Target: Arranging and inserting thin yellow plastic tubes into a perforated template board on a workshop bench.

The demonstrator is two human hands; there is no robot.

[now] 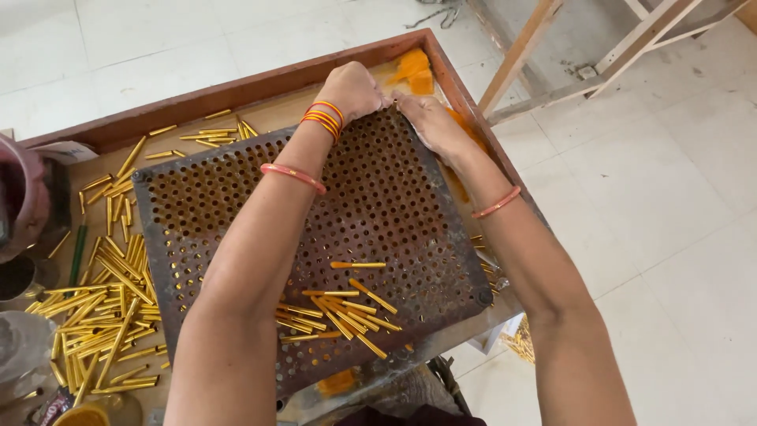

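**Loose tubes on a tilting plate**

The person grips the far edge of a rusty perforated metal plate [347, 237] with both hands. The left hand [352, 88] is closed into a fist over that edge, fingers curled under and out of sight; the right hand [430, 118] lies just beside it, fingers pressed together and wrapped over the same edge. The plate rests on a wooden tray-like table [260, 87] with a raised rim, its near edge seeming to hang a little over the front.

A cluster of loose golden tubes [347, 312] lies on the plate well back from the fingers, near the person's body. A far larger heap of golden tubes [102, 315] lies on the table off to the left of the fingers, beyond the plate's edge. Orange scraps [414, 67] sit just past the fingertips in the far corner.

The likely trouble is spillage. If the far edge is raised steeply or jerked, the loose tubes could roll toward the near edge and drop off the front (the rim there cannot be made out). Both hands hold one narrow stretch of edge, so the plate could twist sideways and shove the heap. The rusty edge could also scrape the fingers.
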